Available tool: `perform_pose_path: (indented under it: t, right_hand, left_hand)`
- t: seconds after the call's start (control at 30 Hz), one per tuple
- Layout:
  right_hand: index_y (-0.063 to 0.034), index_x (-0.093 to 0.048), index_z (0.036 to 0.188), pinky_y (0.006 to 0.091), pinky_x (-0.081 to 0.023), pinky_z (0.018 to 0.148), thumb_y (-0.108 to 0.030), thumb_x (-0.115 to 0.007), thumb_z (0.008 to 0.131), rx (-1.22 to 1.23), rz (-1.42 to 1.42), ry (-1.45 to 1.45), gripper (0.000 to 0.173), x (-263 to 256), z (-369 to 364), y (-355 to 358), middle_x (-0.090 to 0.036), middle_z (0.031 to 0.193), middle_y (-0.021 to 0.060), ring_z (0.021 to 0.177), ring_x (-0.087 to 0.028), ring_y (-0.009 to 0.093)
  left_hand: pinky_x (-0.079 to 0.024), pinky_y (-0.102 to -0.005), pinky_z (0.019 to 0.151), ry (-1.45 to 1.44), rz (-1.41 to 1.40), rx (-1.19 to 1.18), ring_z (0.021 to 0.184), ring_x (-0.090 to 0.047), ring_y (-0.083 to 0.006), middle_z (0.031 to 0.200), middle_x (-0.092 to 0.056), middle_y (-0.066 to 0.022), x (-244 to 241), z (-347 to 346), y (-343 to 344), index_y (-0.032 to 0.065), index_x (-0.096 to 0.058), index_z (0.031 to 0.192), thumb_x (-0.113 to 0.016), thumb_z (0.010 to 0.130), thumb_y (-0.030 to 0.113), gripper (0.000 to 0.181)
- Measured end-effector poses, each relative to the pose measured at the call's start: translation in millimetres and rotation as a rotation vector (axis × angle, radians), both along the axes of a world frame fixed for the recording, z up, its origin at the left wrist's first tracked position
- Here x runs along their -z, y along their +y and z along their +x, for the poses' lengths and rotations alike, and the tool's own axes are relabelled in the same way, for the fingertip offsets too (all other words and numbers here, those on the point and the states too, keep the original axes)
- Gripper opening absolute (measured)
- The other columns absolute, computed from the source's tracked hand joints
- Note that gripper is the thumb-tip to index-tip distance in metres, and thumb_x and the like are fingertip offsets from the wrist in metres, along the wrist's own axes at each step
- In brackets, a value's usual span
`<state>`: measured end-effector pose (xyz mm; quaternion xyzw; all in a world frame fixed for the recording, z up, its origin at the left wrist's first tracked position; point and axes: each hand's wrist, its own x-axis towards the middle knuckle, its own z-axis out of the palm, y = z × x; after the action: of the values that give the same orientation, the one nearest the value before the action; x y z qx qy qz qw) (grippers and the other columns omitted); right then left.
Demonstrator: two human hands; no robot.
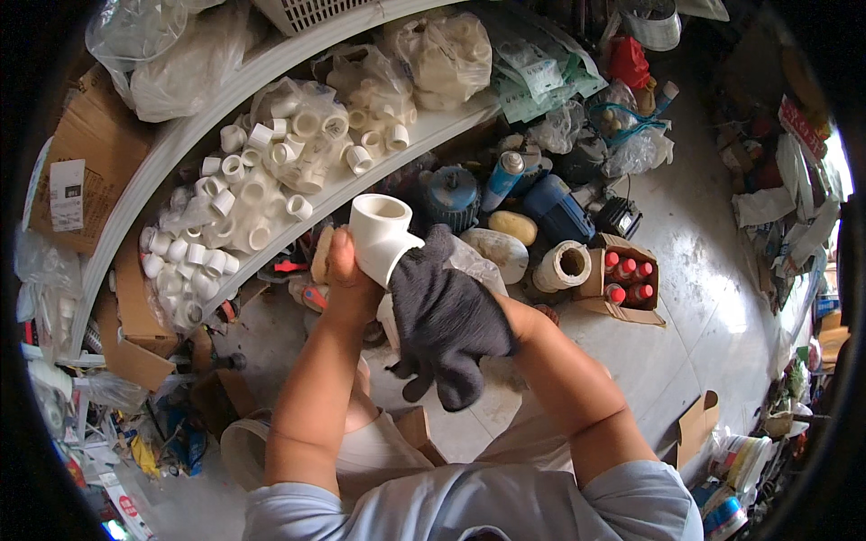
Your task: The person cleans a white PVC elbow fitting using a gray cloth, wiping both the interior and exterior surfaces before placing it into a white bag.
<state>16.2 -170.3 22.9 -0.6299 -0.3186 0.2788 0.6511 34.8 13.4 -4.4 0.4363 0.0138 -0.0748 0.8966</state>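
Note:
My left hand point(350, 277) grips a white plastic pipe tee point(383, 226), with the thumb along its left side. The tee's round open end faces up. A dark grey knitted glove point(453, 318) is bunched over my right hand and pressed against the tee's lower right side. Limp glove fingers hang towards my lap. My right hand point(512, 316) is mostly hidden by the glove; only the wrist and a little of the hand's edge show.
Many white pipe fittings point(254, 182), some in clear bags, lie on a white shelf point(433, 138) ahead. Beyond my hands on the floor are a blue motor point(452, 196), a spray can point(503, 179), a pipe roll point(561, 266) and a carton of red-capped bottles point(626, 277).

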Motion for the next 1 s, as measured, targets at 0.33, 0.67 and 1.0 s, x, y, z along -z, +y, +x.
perform_pose_path:
  t: [0.33, 0.67, 1.0]
  right_hand:
    - [-0.0064, -0.056, 0.101, 0.0376, -0.048, 0.070, -0.009, -0.060, 0.068, 0.711, -0.406, -0.983, 0.033, 41.9, 12.0, 16.6, -0.059, 0.085, 0.0153, 0.082, -0.055, 0.034]
    - [0.0003, -0.055, 0.110, 0.0265, -0.044, 0.084, -0.008, -0.069, 0.073, 0.178, 0.234, 0.224, 0.041, 29.3, 13.8, 10.4, -0.060, 0.104, 0.0071, 0.094, -0.054, 0.014]
    - [-0.0035, -0.056, 0.107, 0.0277, -0.043, 0.083, -0.005, -0.058, 0.077, 0.209, 0.055, 0.122, 0.030, 31.0, 12.7, 21.8, -0.061, 0.103, 0.0067, 0.091, -0.054, 0.014]
  left_hand:
    - [-0.046, -0.0262, 0.055, 0.107, 0.625, 0.021, 0.070, -0.058, -0.0131, 0.087, -0.061, -0.0043, 2.5, 0.5, 2.7, 0.0060, -0.054, 0.110, -0.038, 0.083, 0.062, 0.064]
    - [-0.040, -0.0267, 0.080, -0.280, 0.622, -0.040, 0.089, -0.050, -0.0125, 0.097, -0.056, -0.0034, -0.5, 0.6, 1.2, 0.0025, -0.053, 0.110, -0.060, 0.068, 0.066, 0.076]
    - [-0.042, -0.0257, 0.063, -0.097, 0.748, -0.125, 0.072, -0.051, -0.0107, 0.084, -0.058, -0.0032, 3.7, -4.3, -3.6, 0.0033, -0.057, 0.098, -0.048, 0.081, 0.059, 0.059]
